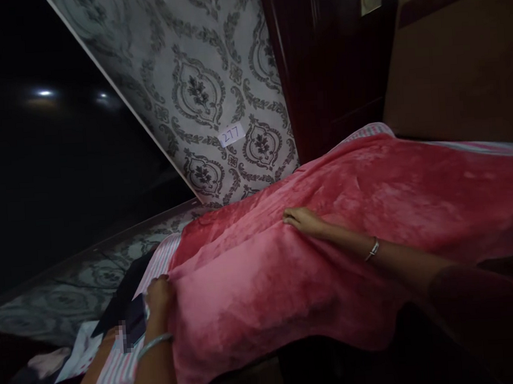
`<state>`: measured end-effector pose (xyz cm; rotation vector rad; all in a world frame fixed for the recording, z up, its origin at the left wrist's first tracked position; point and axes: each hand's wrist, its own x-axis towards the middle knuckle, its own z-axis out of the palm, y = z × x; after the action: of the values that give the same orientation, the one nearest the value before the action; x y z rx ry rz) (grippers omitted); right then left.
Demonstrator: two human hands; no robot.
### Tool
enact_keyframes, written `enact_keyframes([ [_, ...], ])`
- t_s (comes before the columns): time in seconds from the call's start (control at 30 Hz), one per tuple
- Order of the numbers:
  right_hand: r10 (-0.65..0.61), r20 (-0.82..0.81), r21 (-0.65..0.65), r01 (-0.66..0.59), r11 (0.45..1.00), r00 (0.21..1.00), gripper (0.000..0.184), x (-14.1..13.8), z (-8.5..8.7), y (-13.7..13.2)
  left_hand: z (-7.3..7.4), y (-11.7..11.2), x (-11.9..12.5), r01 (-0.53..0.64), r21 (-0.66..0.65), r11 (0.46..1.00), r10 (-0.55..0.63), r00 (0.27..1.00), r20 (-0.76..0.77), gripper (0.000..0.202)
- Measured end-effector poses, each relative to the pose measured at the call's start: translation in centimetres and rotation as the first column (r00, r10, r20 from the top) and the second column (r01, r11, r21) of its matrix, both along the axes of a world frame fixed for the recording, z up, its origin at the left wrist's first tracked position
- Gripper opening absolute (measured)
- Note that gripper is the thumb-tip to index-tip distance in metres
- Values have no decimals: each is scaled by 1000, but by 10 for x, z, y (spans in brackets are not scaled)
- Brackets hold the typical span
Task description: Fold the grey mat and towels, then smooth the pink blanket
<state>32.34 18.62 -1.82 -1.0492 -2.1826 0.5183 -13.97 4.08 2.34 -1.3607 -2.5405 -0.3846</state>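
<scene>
A red and pink plush blanket (413, 194) spreads across a surface covered by a striped cloth (120, 371). At its left corner my left hand (159, 293) is closed on the blanket's edge, a pale bangle on the wrist. Farther right, my right hand (302, 219) pinches the same blanket along a raised fold; a silver bracelet circles that wrist. Between the two hands the fold runs fairly straight, and the near part of the blanket hangs down toward me.
A large dark screen (64, 169) fills the left. Patterned wallpaper (198, 91) bears a paper label (232, 135) reading 277. A cardboard sheet (457, 64) leans at the back right by a dark red door (317, 55). A dark flat object (136, 321) lies beside my left hand.
</scene>
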Motion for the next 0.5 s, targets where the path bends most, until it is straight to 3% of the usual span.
enact_keyframes([
  [0.1, -10, 6, -1, 10, 1000, 1000, 13, -2, 4, -4, 4, 25, 45, 249, 77, 965, -249, 968, -18, 36],
  [0.13, -10, 10, 2, 10, 1000, 1000, 13, -3, 6, -6, 4, 35, 68, 393, 129, 910, -396, 918, -7, 39],
  [0.2, -6, 22, 4, 6, 1000, 1000, 12, -5, 11, -11, 3, 54, 123, 628, 239, 740, -655, 754, 47, 45],
  [0.27, 3, 17, 4, -3, 1000, 1000, 12, -6, 16, -16, -1, 66, 178, 752, 299, 587, -803, 586, 102, 48],
  [0.3, 9, 0, 10, -9, 1000, 1000, 11, -6, 18, -19, -3, 70, 203, 781, 310, 542, -839, 528, 134, 47],
  [0.4, 31, -54, 57, -28, 998, 998, 13, 2, 20, -27, -10, 73, 251, 812, 292, 506, -862, 463, 207, 32],
  [0.5, 7, -117, 117, 7, 993, 993, 16, 26, 13, -25, -16, 69, 263, 776, 304, 553, -833, 526, 172, 30],
])
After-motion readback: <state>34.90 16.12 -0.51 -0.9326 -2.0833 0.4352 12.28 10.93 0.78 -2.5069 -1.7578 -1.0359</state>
